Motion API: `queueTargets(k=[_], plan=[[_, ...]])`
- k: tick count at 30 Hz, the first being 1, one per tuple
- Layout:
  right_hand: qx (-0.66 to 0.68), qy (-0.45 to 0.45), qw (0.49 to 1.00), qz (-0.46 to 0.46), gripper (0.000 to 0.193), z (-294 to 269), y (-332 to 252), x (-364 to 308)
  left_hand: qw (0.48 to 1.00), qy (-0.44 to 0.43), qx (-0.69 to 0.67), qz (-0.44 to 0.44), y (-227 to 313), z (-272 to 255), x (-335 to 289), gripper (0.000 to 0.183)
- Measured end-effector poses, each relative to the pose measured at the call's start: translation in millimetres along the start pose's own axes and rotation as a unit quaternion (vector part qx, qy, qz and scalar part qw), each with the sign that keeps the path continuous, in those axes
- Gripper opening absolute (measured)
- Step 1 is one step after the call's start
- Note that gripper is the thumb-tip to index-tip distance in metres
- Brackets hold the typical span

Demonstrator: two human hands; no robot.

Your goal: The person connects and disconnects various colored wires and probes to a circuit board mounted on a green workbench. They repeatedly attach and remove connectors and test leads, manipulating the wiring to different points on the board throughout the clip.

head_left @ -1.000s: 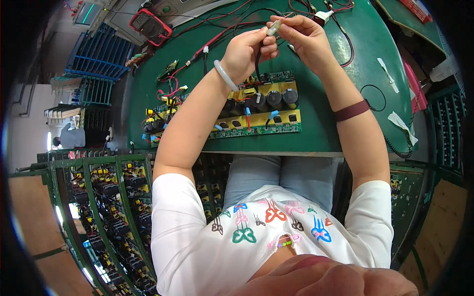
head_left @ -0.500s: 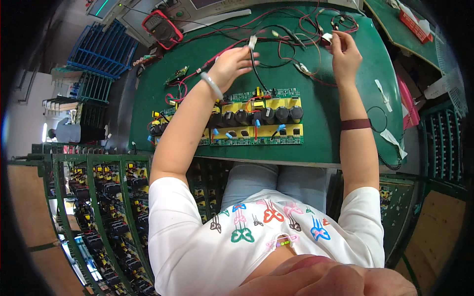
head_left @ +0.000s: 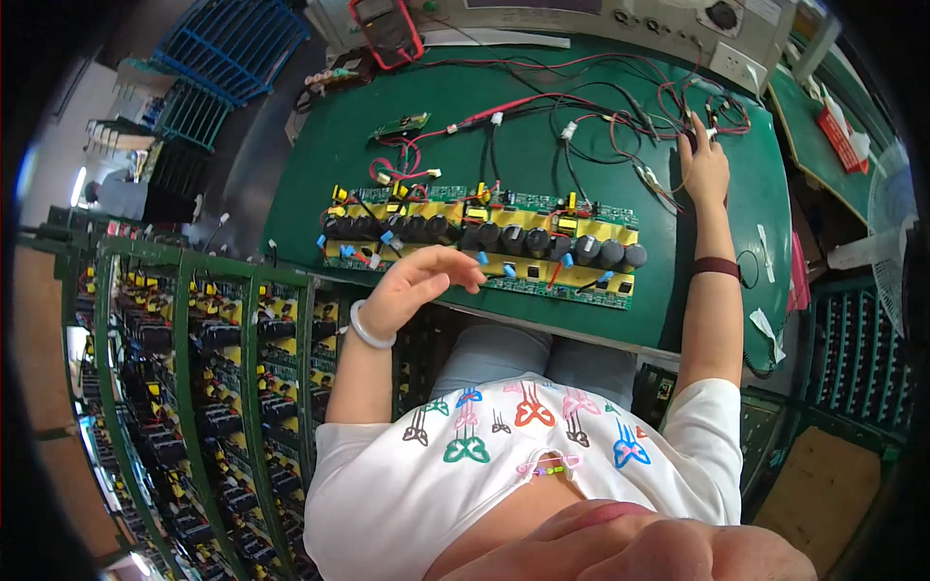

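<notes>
A long circuit board assembly, with black cylindrical capacitors, yellow strips and blue-tipped wires, lies along the near side of the green table. My left hand hovers over its near edge, fingers loosely bent and apart, holding nothing. At the far right, my right hand reaches into a tangle of red and black leads, its index finger stretched out. Beside those fingertips is a small white connector; whether they touch it is unclear. Two black leads run from the board to white connectors on the table.
A red-framed multimeter and a bench instrument stand at the back. A small green board with red wires lies at the back left. Racks filled with boards stand left of my body. A red box sits far right.
My left hand has drawn back from the white connector at the far side to the board's near edge. My right hand remains by the leads, its pinch now loosened. The view has shifted.
</notes>
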State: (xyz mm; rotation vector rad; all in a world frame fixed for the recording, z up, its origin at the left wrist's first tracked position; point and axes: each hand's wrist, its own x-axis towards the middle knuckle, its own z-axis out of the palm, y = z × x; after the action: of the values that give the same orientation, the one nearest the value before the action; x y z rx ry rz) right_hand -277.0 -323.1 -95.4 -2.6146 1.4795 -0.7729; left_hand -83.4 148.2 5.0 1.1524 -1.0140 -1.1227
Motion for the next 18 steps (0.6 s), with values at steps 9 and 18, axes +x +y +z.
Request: queueTargets(k=[9, 18], plan=[[0.044, 0.035, 0.998, -0.010, 0.028, -3.6, 4.3, 0.1, 0.981, 0.187, 0.026, 0.042, -15.1, -13.9, -31.1, 0.022], [0.113, 0.009, 0.993, 0.021, 0.030, -12.6, -2.4, -0.1, 0.737, 0.171, 0.646, 0.098, 16.0, -87.2, 58.0, 0.017]])
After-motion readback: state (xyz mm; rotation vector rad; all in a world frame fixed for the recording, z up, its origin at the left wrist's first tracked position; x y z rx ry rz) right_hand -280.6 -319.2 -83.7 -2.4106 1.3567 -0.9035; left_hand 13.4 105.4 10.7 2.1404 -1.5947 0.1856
